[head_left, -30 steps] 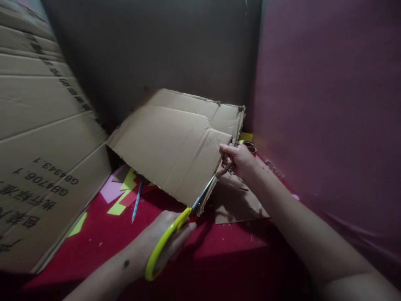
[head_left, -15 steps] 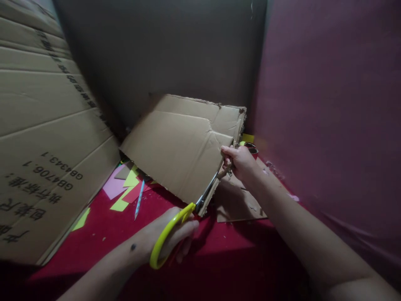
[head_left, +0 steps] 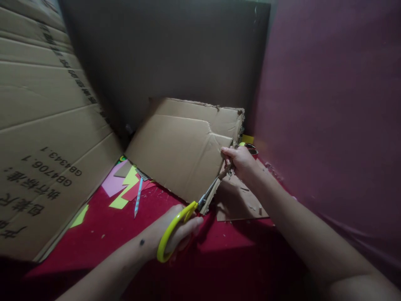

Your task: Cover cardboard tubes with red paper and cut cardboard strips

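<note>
My left hand (head_left: 171, 232) grips the yellow handles of a pair of scissors (head_left: 184, 217), whose metal blades run up along the right edge of a brown cardboard sheet (head_left: 181, 148). The sheet is tilted up off the red surface (head_left: 238, 246). My right hand (head_left: 239, 161) pinches that sheet's right edge, close to the blade tips, and a thin cardboard strip hangs there.
A large printed cardboard panel (head_left: 44, 142) leans at the left. Coloured paper scraps (head_left: 125, 188) and a striped pencil (head_left: 138, 202) lie under the sheet. A flat cardboard piece (head_left: 241, 205) lies at the right, with a tape roll (head_left: 250, 148) behind it. Dark walls close the back and right.
The scissors and my left hand have moved up and to the right along the sheet's edge. The sheet's left corner has swung to the right. My right hand has barely moved.
</note>
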`<move>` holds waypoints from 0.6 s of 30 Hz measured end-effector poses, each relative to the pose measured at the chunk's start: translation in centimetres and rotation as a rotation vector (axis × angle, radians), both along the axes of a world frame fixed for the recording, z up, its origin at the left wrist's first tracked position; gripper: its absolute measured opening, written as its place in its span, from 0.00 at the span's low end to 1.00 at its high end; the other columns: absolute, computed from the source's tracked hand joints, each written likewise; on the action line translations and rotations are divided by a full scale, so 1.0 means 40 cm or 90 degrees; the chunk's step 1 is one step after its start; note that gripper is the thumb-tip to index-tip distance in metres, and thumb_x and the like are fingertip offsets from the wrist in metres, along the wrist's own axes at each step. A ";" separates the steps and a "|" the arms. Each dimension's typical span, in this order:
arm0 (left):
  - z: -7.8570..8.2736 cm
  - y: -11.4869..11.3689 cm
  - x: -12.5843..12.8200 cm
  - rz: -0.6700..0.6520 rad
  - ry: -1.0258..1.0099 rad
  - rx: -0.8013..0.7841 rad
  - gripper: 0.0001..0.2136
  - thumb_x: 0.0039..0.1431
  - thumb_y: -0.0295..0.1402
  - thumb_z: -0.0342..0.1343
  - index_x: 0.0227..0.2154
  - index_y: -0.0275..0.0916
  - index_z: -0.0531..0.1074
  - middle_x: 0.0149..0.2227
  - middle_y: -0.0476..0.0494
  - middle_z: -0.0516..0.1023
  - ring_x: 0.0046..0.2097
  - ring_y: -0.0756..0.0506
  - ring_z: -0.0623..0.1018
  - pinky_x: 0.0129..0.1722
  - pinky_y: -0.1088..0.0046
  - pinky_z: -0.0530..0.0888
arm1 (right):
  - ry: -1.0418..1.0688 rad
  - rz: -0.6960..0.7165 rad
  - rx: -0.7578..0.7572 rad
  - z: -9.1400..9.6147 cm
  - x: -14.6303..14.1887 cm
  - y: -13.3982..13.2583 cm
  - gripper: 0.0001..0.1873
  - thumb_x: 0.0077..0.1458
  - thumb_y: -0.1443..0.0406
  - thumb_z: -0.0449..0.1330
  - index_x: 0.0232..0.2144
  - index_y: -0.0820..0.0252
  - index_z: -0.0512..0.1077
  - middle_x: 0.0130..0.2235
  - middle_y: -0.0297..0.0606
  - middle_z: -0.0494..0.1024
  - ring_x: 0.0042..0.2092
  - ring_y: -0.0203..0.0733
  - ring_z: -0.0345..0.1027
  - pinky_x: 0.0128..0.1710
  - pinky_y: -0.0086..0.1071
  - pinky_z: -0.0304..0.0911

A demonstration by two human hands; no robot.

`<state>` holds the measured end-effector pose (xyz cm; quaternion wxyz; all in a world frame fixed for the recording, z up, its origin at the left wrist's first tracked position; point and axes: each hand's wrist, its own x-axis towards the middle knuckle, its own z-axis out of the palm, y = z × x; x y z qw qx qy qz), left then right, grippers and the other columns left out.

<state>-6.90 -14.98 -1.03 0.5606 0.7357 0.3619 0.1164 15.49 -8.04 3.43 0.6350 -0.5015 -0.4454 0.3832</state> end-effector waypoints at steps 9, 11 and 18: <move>0.010 -0.026 -0.023 -0.015 0.085 -0.018 0.23 0.56 0.50 0.45 0.16 0.36 0.63 0.14 0.53 0.63 0.16 0.55 0.65 0.15 0.82 0.61 | 0.032 0.068 -0.035 0.043 0.016 -0.009 0.16 0.43 0.67 0.58 0.09 0.59 0.59 0.07 0.27 0.57 0.11 0.30 0.49 0.13 0.28 0.49; 0.016 -0.027 -0.037 -0.057 0.124 -0.066 0.25 0.56 0.51 0.45 0.13 0.36 0.62 0.14 0.50 0.65 0.15 0.54 0.66 0.14 0.82 0.62 | 0.035 0.087 -0.040 0.044 0.016 -0.013 0.18 0.42 0.67 0.58 0.08 0.59 0.58 0.07 0.28 0.57 0.10 0.30 0.49 0.12 0.27 0.48; -0.044 -0.039 -0.063 -0.012 -0.027 -0.135 0.26 0.50 0.56 0.49 0.20 0.33 0.68 0.20 0.45 0.72 0.20 0.53 0.70 0.18 0.81 0.66 | 0.048 0.156 -0.079 0.035 0.019 -0.032 0.21 0.44 0.66 0.56 0.05 0.58 0.56 0.06 0.30 0.56 0.09 0.28 0.46 0.11 0.26 0.44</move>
